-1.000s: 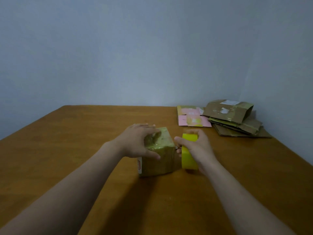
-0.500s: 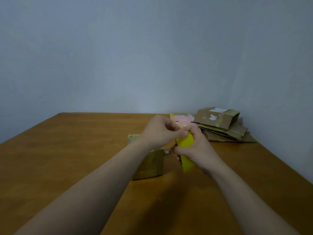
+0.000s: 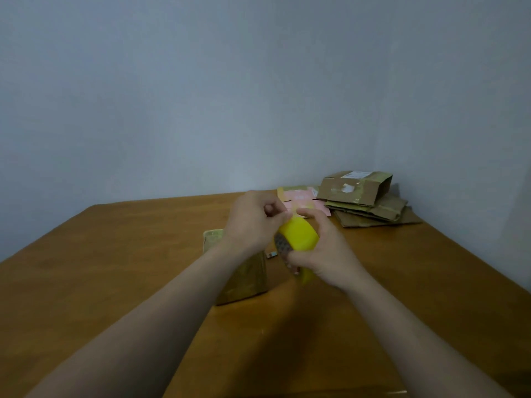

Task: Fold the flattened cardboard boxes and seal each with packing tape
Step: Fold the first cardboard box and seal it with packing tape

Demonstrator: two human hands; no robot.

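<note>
A yellow roll of packing tape (image 3: 298, 237) is lifted above the wooden table (image 3: 115, 254). My right hand (image 3: 321, 248) grips the roll from the right and below, thumb across its side. My left hand (image 3: 253, 219) pinches at the roll's top edge with curled fingers. A small folded cardboard box (image 3: 244, 274), shiny with tape, stands on the table under my left wrist, partly hidden by my forearm.
A stack of flattened brown cardboard boxes (image 3: 367, 202) lies at the far right corner by the wall. A pink flattened box (image 3: 301, 196) lies just left of it. A small dark object (image 3: 271, 255) rests beside the folded box.
My left hand left the folded box and went to the tape roll. My right hand raised the roll off the table and tilted it.
</note>
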